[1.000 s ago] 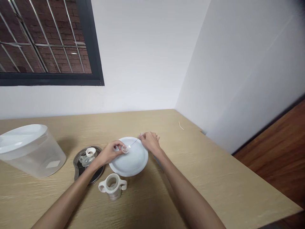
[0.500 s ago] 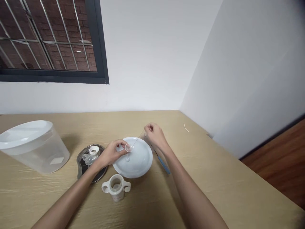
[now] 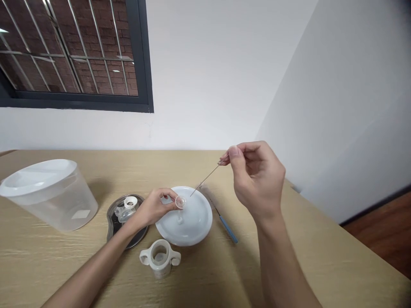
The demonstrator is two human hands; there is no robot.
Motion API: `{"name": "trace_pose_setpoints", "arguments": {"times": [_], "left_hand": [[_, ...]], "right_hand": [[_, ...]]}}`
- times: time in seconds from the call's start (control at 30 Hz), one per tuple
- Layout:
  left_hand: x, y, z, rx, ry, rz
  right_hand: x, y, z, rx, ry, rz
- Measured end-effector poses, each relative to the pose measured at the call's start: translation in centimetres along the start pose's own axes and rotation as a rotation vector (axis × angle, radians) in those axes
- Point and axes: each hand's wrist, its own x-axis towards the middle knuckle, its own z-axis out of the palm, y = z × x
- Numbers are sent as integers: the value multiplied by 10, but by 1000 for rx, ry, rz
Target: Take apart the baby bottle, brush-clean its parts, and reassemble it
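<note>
My left hand [image 3: 160,206] pinches a small clear plastic piece with a round rim [image 3: 180,202] above the left part of a white bowl [image 3: 192,233]. Between the thumb and fingers of my right hand [image 3: 253,171] is a thin wire-like rod [image 3: 207,177], slanting down to the left. Its lower tip hangs over the bowl, apart from the clear piece. A small clear part [image 3: 180,219] shows in the bowl, too blurred to name. In front of the bowl stands a white two-handled cup [image 3: 161,267] without a lid.
Left of the bowl, a metal kidney-shaped tray [image 3: 111,233] holds a white ring [image 3: 130,202] and a clear plastic part [image 3: 125,214]. A large translucent tub [image 3: 61,205] stands farther left. On the right lies a thin brush with a blue handle [image 3: 228,229]. Walls border the table [image 3: 305,244].
My right hand has pulled back to the right, up and nearer me, drawing the rod away from the clear piece. My left hand keeps its hold over the bowl. The view has shifted slightly.
</note>
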Motion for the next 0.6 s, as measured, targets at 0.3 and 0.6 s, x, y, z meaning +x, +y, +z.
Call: {"name": "trace_pose_setpoints", "arguments": {"times": [0.3,0.6], "left_hand": [[-4,3,-1,-12,0,10],[-6,8,-5,-21,7,17]], "right_hand": [[-6,-3,15,118,-37,30],[-11,-2,21,91,-99,25]]}}
